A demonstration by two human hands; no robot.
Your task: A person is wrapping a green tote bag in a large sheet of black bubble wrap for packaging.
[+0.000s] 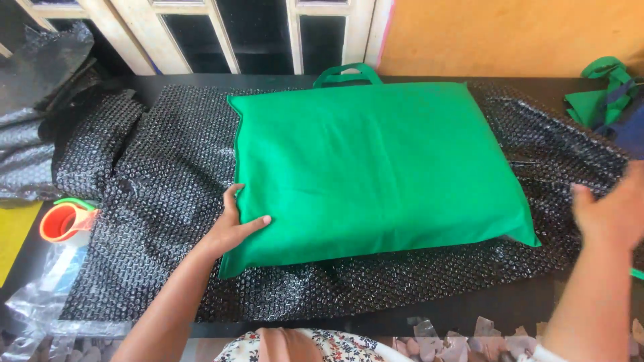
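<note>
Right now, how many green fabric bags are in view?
2: a large filled green bag lies flat on the bubble wrap under the left hand; a crumpled green bag sits at the far right edge, partly cut off.

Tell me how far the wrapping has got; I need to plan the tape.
Done: the filled green bag lies flat on the spread bubble wrap. In hand: the left hand presses the bag's near left corner, while the right hand, blurred, hovers open over the wrap's right edge. Left: no wrap is folded over the bag yet; the tape dispenser sits untouched.

Packing workshop: bubble wrap (168,201), tape dispenser (64,221), bags (597,94).
</note>
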